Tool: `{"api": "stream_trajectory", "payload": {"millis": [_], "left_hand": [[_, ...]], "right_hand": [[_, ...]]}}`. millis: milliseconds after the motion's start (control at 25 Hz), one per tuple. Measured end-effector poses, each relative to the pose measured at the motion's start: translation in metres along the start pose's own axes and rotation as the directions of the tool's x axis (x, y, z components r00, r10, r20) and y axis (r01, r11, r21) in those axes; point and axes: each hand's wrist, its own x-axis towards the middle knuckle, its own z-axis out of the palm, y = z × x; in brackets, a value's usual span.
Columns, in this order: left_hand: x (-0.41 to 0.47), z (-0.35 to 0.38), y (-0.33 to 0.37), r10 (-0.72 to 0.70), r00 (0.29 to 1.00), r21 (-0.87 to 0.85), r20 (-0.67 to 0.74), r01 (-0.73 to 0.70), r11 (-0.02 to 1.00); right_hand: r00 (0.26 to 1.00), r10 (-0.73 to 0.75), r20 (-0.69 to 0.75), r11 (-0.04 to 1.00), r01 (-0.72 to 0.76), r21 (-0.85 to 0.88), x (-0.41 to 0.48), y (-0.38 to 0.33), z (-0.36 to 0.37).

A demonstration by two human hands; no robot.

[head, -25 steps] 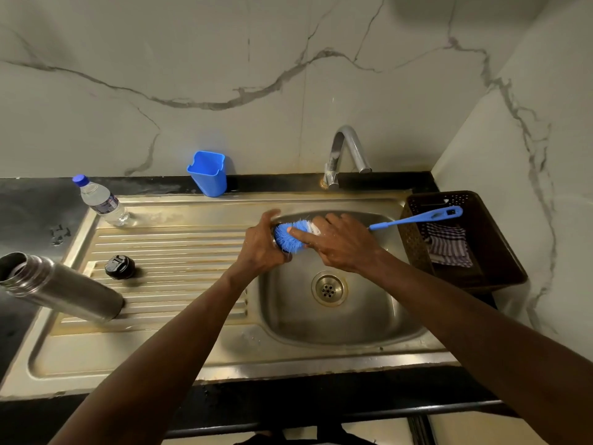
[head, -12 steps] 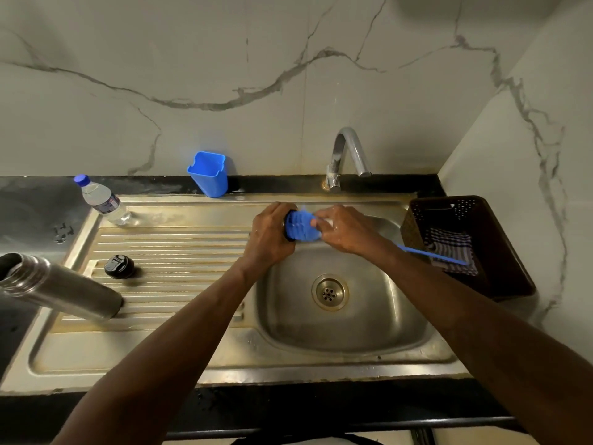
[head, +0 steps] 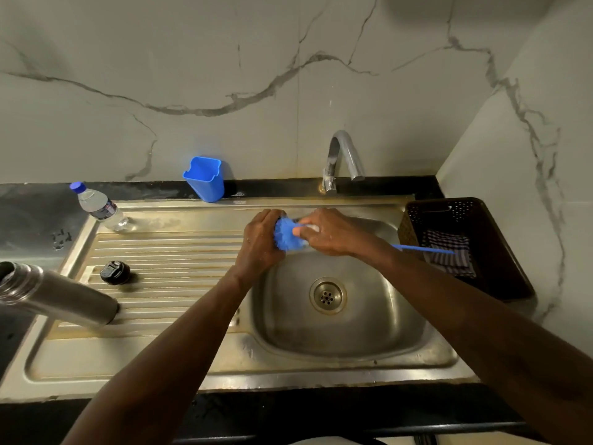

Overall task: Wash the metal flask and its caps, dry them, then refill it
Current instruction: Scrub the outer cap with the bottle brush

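Over the back of the sink basin (head: pixel 401 335), my left hand (head: pixel 261 240) grips a small cap that its fingers almost wholly hide. My right hand (head: pixel 333 232) holds a blue bottle brush (head: pixel 287 237) near its bristle head, which is pressed against that cap; the thin blue handle sticks out to the right. The open metal flask (head: pixel 61 297) stands on the left of the drainboard with no lid on. A black cap (head: pixel 115 273) lies on the drainboard ridges, apart from both hands.
A chrome tap (head: pixel 343 159) stands behind the basin, no water visibly running. A blue plastic cup (head: pixel 205 178) and a small water bottle (head: pixel 98 207) sit at the back left. A dark basket (head: pixel 500 284) holding a checked cloth (head: pixel 449 256) stands right of the sink.
The brush handle has swung from pointing up-right over the basket to lying low and level to the right. Both hands moved slightly toward the back of the basin, bristles still against the cap.
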Motion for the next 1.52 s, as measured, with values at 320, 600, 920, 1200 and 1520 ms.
{"api": "stream_trajectory", "payload": {"millis": [320, 600, 920, 1200, 1520], "left_hand": [[0.023, -0.006, 0.006, 0.085, 0.995, 0.084, 0.047, -0.089, 0.992], [0.05, -0.012, 0.014, 0.137, 0.991, 0.122, 0.003, -0.136, 0.983], [0.044, -0.006, 0.017, 0.146, 0.986, 0.132, -0.076, -0.135, 0.982], [0.009, 0.01, 0.011, 0.11, 0.994, 0.127, -0.007, -0.109, 0.986], [0.009, 0.013, 0.021, 0.111, 0.994, 0.103, -0.022, -0.108, 0.989]], "right_hand": [[0.976, 0.216, 0.025, 0.976, -0.216, 0.005, 0.012, 0.002, -0.004], [0.929, 0.299, -0.218, 0.954, -0.289, 0.079, 0.012, 0.006, 0.003], [0.931, 0.35, -0.106, 0.89, -0.295, 0.348, 0.007, 0.01, -0.016], [0.931, 0.356, 0.082, 0.853, -0.359, 0.378, -0.001, 0.009, -0.025], [0.872, 0.409, 0.268, 0.731, -0.489, 0.476, -0.007, 0.009, -0.039]]}}
